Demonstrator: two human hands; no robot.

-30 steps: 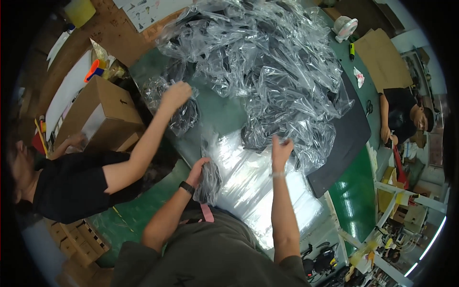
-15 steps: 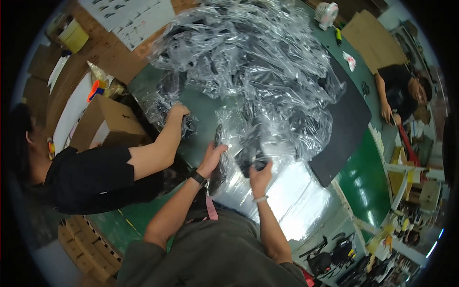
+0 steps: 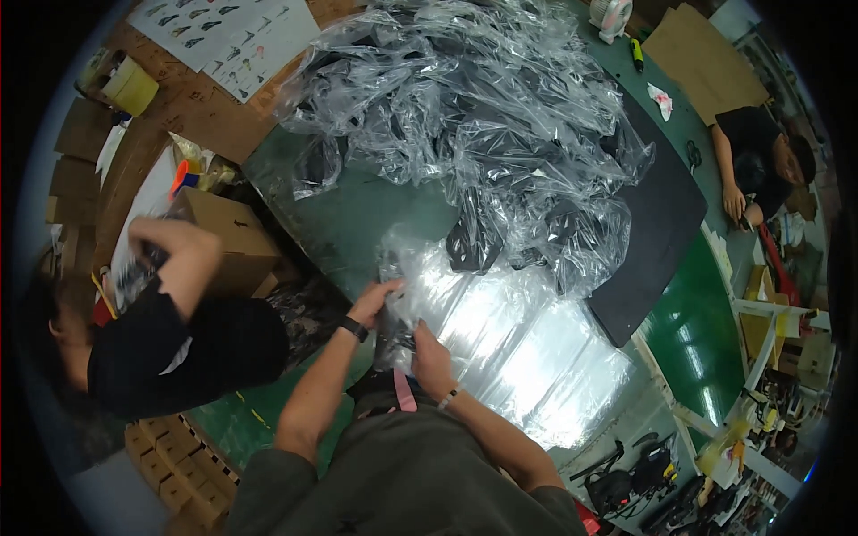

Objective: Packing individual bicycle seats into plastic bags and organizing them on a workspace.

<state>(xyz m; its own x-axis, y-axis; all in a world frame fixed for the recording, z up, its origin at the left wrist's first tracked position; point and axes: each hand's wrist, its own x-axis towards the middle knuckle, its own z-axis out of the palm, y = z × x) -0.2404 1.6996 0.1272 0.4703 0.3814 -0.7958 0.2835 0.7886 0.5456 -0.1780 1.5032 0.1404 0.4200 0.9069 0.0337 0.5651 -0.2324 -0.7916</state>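
At the table's near edge a clear plastic bag (image 3: pixel 402 268) stands out in front of me, with something dark in its lower part. My left hand (image 3: pixel 374 302) is closed on the bag's left side. On its right side my right hand (image 3: pixel 433 359) grips it lower down, fingers partly hidden. The exact kind of the dark thing inside is not clear. Beyond my hands lies a large heap of clear plastic bags (image 3: pixel 474 116) with dark pieces inside. Flat clear plastic sheets (image 3: pixel 536 357) shine on the table to the right of my hands.
To my left a co-worker (image 3: pixel 188 348) bends an arm over a cardboard box (image 3: pixel 228 223). Another person (image 3: pixel 760 170) sits at the far right. A black mat (image 3: pixel 661 241) lies along the table's right side. A small fan (image 3: pixel 611 18) and a yellow-green marker (image 3: pixel 636 55) stand farther back.
My right hand has come left from the dark piece on the sheets to the bag at my left hand. The co-worker's arm has swung from the table back to the box.
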